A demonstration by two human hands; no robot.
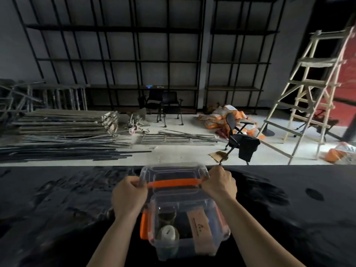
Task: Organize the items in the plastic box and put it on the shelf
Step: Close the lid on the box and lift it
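your biggest risk is the lid coming down crooked: if one edge misses the rim of the plastic box, it will not seat, and the orange side latch would have nothing to catch on. the tall things inside (a pale roll and a brown packet) could also hold it up if they stand too high. the box rests on the black table, close in front of you. both arms reach forward, one on each side of it. your left hand is curled around the lid's left end and your right hand around its right end, beside the orange handle.
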